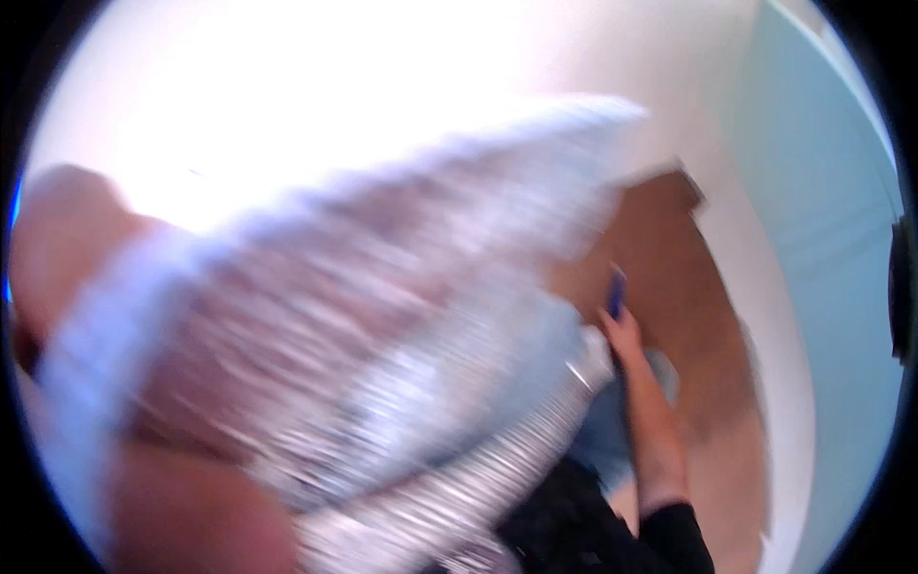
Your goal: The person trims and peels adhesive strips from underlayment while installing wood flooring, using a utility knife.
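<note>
A large, crinkled translucent plastic sheet (363,316), badly blurred, fills the middle and lower left, close to the camera. My left hand (72,249) is a smear of skin at the sheet's left edge; whether it grips the sheet cannot be made out. More skin shows at the lower left, partly veiled by plastic. My right hand (622,330), to the right of the sheet, is closed on a slim dark blue object (617,292), too blurred to identify.
A brown surface (684,268) lies below, bordered by a white area (779,450). My jeans-clad leg (598,430) shows beside my right forearm. A pale blue panel (822,239) curves along the right, with a dark object (897,287) at its edge.
</note>
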Motion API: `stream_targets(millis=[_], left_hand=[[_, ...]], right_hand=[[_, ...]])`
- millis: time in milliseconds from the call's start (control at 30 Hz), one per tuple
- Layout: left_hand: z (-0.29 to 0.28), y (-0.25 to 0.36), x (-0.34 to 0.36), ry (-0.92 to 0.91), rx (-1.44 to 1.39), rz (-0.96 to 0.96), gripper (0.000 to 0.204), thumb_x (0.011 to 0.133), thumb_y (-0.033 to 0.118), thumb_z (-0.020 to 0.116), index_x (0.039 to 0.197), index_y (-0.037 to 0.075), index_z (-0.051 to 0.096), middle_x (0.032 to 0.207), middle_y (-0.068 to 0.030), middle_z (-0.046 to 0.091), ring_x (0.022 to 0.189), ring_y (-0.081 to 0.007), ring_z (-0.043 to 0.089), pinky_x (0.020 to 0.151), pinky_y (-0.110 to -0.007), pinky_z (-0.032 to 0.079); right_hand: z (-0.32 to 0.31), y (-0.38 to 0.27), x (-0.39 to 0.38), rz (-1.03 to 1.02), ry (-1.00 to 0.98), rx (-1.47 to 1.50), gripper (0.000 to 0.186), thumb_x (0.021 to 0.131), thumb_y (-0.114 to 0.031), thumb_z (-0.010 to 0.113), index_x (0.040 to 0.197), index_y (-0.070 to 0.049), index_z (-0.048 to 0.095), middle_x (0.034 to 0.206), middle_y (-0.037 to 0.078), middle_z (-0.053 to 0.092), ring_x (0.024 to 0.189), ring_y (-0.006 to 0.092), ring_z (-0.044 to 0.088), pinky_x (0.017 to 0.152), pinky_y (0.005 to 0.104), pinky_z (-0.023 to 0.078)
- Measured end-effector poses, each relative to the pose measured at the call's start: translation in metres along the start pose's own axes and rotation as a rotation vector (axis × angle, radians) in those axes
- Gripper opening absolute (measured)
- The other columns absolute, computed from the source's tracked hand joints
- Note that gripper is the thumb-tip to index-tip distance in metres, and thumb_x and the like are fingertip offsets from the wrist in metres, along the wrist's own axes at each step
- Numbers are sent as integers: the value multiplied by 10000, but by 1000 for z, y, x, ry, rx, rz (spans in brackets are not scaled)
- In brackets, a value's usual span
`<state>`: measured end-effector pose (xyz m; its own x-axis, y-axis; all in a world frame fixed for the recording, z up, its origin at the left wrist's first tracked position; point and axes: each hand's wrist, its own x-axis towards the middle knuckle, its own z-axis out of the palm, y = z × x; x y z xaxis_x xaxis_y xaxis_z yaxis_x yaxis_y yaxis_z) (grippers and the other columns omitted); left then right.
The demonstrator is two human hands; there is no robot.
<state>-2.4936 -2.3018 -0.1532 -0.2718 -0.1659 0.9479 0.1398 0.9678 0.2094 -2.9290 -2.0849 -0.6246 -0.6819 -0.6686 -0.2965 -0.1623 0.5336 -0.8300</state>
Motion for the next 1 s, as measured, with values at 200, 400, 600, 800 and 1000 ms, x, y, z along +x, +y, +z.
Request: stream_targets(millis=[200, 400, 600, 800, 1000], left_hand=[[-16, -21, -6, -60, -249, -9, 188, 954, 96, 666, 1107, -11, 684, 913, -100, 701, 704, -150, 617, 606, -278, 489], [-30, -127, -3, -166, -208, 78, 190, 941, 93, 675, 1102, -7, 689, 905, -92, 703, 703, -153, 621, 611, -282, 490], [4, -247, -31, -5, -326, 104, 192, 928, 89, 685, 1096, -4, 694, 896, -85, 705, 701, -156, 624, 615, -285, 490], [63, -325, -84, 175, -233, -45, 242, 840, -34, 733, 1079, 4, 742, 918, -90, 759, 668, -169, 649, 590, -297, 503], [131, -372, -228, -451, -431, -608, 246, 883, 32, 729, 1111, 120, 762, 987, -94, 754, 838, -260, 711, 733, -360, 565]], right_hand=[[66, -18, 34, -378, 94, -130, 816, 926, -485, 558, 1568, -27, 348, 1517, 234, 430, 1402, 385, 427, 1139, 465, 348], [152, -19, 70, -47, -245, 494, 225, 1041, -172, 622, 1207, -20, 633, 984, 95, 733, 754, 146, 701, 630, 315, 578], [218, -34, 73, 167, 6, 599, 316, 1012, -54, 610, 1298, -25, 478, 1155, 140, 685, 924, 239, 723, 765, 365, 619], [197, -83, 11, 214, 173, 503, 216, 1013, -68, 608, 1194, -29, 499, 1038, 111, 675, 852, 217, 704, 742, 354, 603], [163, -88, 14, 258, 382, 8, 318, 1096, -373, 506, 1061, -63, 568, 765, 51, 596, 690, 141, 608, 590, 309, 494]])
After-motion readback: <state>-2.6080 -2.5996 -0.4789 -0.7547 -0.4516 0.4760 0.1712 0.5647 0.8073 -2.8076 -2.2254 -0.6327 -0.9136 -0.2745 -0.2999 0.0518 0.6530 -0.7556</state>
